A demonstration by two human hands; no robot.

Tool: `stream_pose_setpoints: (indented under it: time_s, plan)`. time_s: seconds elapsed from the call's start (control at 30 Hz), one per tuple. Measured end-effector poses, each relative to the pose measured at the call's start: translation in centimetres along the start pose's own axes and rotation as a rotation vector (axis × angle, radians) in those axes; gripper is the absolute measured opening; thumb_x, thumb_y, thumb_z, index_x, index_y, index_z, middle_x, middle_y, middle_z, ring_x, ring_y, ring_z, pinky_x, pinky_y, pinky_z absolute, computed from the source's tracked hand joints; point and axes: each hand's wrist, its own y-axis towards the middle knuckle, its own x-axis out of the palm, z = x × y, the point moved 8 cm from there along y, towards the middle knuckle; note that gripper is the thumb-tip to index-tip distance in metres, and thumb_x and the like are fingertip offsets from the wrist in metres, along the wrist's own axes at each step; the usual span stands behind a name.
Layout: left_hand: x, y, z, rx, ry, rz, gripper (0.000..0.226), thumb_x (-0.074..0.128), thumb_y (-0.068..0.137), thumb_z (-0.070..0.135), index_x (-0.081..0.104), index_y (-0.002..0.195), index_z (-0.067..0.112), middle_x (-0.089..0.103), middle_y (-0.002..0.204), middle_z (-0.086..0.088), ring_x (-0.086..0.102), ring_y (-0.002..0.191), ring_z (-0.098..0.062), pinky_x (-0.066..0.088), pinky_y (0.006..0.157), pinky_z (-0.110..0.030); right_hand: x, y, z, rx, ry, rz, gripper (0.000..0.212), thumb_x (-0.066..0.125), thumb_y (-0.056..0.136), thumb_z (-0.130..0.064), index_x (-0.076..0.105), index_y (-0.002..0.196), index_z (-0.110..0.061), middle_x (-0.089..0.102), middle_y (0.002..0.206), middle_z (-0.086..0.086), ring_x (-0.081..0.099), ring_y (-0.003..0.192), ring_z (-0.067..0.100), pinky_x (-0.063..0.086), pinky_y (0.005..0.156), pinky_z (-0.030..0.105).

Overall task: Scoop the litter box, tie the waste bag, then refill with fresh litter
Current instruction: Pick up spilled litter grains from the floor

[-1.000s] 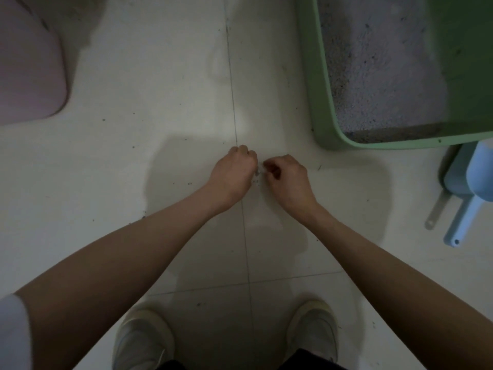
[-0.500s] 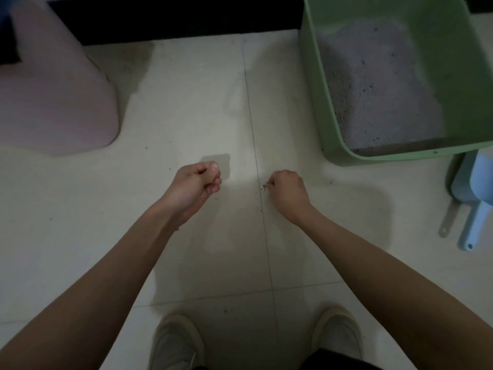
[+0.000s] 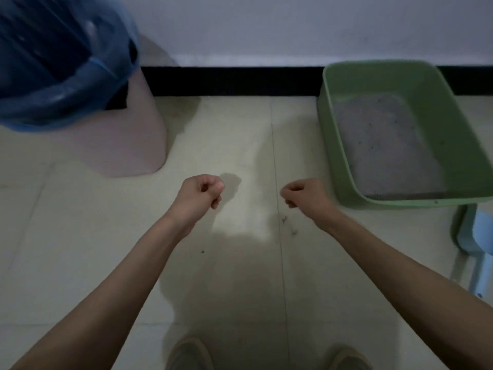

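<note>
Left hand (image 3: 198,194) held above the floor tiles (image 3: 234,134), fingers curled in, thumb tip pressed against the forefinger as in a pinch; whatever sits between them too small to tell, if anything. Right hand (image 3: 302,194) at about the same height, well apart from the left, fingers curled inward too, tips drawn close together; contents likewise impossible to make out. Both forearms bare, stretched forward from the bottom corners. A tile seam (image 3: 276,182) running between the two hands, nearer the right one. A few dark specks (image 3: 284,218) on the tile just below the right hand, one more speck (image 3: 202,251) lower down toward the left arm.

Toes of two shoes (image 3: 190,353) at the bottom edge, blurred.

Further out on the right, green litter box (image 3: 333,134) on the floor, its near corner close beside the right hand but not touching. Grey litter (image 3: 384,145) spread inside, covering the left and near part of the bottom, bare green showing along the far and right side. Just beyond the box's near right corner, pale blue scoop (image 3: 477,236) lying on the tiles, partly cut off by the frame edge.

Further out on the left, pink bin (image 3: 128,145) standing on the floor, lined with a blue waste bag (image 3: 64,84) folded over its rim, mouth open and untied. Inside too dark to read. Black baseboard (image 3: 234,81) along the pale wall (image 3: 266,25) behind everything.
</note>
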Motion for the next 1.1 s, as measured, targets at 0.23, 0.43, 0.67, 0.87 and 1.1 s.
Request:
stream_pose_setpoints:
  time_s: [0.23,0.43,0.67,0.87,1.1]
  plan:
    - [-13.0,0.0,13.8,0.374,0.281,0.410,0.021,0.053,0.090,0.008,0.055,0.071,0.018,0.053,0.064,0.003,0.049,0.062,-0.011,0.040,0.065,-0.025,3.0,-0.9,-23.2,-0.421,0.123,-0.068,0.011,0.064,0.081,-0.002,0.069,0.071,-0.002,0.060,0.062,0.002,0.054,0.055,0.008,0.051,0.060,0.019]
    - [-24.2,1.2,18.5,0.369,0.479,0.630,0.013,0.051,0.094,0.013,0.059,0.083,0.012,0.056,0.071,0.008,0.049,0.066,-0.002,0.040,0.067,-0.022,12.3,0.0,-35.7,-0.600,0.001,-0.070,0.019,0.060,0.079,-0.004,0.069,0.063,-0.003,0.064,0.060,0.010,0.055,0.059,0.012,0.049,0.063,0.026]
    - [-27.7,3.4,15.3,0.237,0.621,0.642,0.018,0.058,0.091,0.013,0.072,0.102,0.013,0.071,0.107,-0.003,0.064,0.096,-0.014,0.047,0.085,-0.022,18.2,-0.6,-37.9,-0.787,-0.446,-0.129,0.025,0.050,0.093,-0.009,0.071,0.105,-0.007,0.068,0.114,0.004,0.059,0.108,0.017,0.040,0.085,0.015]
    - [-26.5,2.1,16.3,0.334,0.771,0.746,0.021,0.053,0.092,0.016,0.065,0.108,0.022,0.069,0.105,0.000,0.059,0.102,-0.024,0.039,0.096,-0.046,16.3,-0.7,-36.9,-0.759,-0.401,-0.085,0.008,0.058,0.089,-0.012,0.065,0.087,-0.014,0.063,0.089,-0.002,0.058,0.092,0.017,0.050,0.087,0.033]
    - [-18.8,0.7,17.8,0.633,0.573,0.602,0.029,0.050,0.092,0.013,0.053,0.121,0.014,0.065,0.094,0.000,0.058,0.090,-0.018,0.048,0.080,-0.036,8.8,-0.9,-31.7,-0.718,-0.233,0.027,0.011,0.056,0.090,-0.015,0.062,0.099,-0.011,0.059,0.087,-0.001,0.055,0.082,0.013,0.046,0.077,0.020]
